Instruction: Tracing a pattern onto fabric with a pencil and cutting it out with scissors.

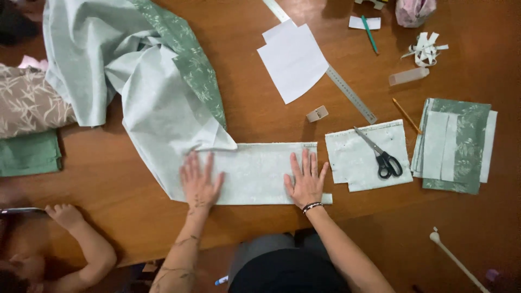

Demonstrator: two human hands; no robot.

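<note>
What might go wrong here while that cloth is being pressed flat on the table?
The heaped pale green fabric may drag on the folded strip under the left hand and right hand, possibly shifting the fold. The scissors lie near the right hand. Another person's small hand could reach in.

Both hands flat, palms down, fingers spread: left hand [199, 184], right hand [305, 182]; forearms angled inward.

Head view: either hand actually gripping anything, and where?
Nothing gripped. Left hand and right hand both lie flat, fingers spread, pressing the folded pale green fabric strip against the table.
</note>
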